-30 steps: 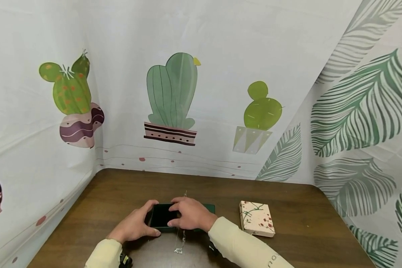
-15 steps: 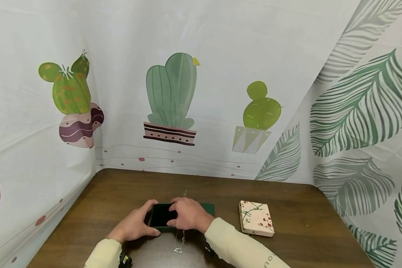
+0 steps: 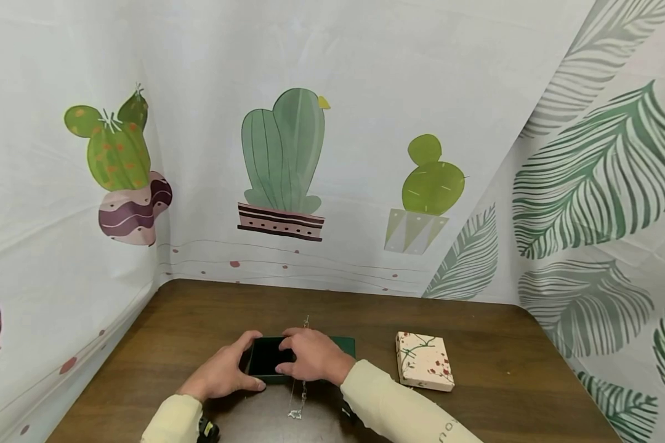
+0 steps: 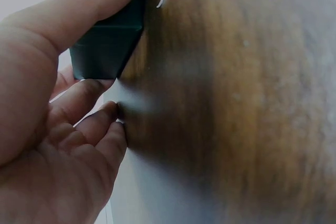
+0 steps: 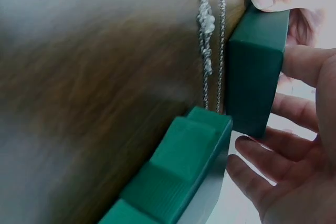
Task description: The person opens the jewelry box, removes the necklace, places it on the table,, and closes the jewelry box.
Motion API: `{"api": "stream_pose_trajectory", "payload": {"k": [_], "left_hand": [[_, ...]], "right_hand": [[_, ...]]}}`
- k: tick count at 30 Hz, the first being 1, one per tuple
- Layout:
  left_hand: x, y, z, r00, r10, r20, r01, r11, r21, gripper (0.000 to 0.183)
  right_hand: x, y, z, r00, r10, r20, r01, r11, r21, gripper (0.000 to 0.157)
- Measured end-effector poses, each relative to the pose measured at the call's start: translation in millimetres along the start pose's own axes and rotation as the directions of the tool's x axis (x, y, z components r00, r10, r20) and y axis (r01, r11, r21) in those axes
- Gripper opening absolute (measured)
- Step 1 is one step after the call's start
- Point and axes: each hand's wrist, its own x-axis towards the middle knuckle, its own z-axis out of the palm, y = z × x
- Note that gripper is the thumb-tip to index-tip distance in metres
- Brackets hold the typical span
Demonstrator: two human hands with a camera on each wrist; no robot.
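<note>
In the head view, my left hand (image 3: 221, 369) grips the left end of a small dark green box (image 3: 274, 379) with a black inside. Its thumb lies on the near side, its fingers on the far side. My right hand (image 3: 316, 355) reaches over the right part of that box, thumb and forefinger bent at its black inside; their tips are hidden. A silver chain necklace (image 3: 295, 414) runs beneath this hand. The right wrist view shows the chain (image 5: 221, 35) on the table between the box (image 5: 256, 80) and a green lid with a ribbon bow (image 5: 181, 145).
A cream box (image 3: 425, 363) printed with red flowers and branches lies on the brown wooden table (image 3: 493, 369), right of my right hand. Behind the table hangs a white cloth (image 3: 360, 184) with printed cactuses and leaves.
Almost nothing differs. My left hand keeps its grip on the dark green box, and my right hand has shifted only very slightly over it.
</note>
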Motion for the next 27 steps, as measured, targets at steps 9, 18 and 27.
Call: {"api": "stream_pose_trajectory", "payload": {"k": [9, 18, 27], "left_hand": [[-0.1, 1.9, 0.7, 1.000, 0.010, -0.013, -0.009, 1.000, 0.016, 0.091], [-0.7, 2.4, 0.7, 1.000, 0.000, -0.021, 0.000, 1.000, 0.024, 0.091], [-2.2, 4.8, 3.7, 0.997, -0.036, -0.063, 0.038, 0.999, 0.036, 0.095]], "right_hand": [[-14, 12, -7.8, 0.998, -0.057, 0.011, 0.057, 0.998, -0.007, 0.057], [-30, 30, -11.3, 0.996, -0.081, 0.035, 0.083, 0.996, -0.046, 0.069], [-45, 48, -17.7, 0.997, -0.038, 0.069, 0.043, 0.996, -0.081, 0.082]]}}
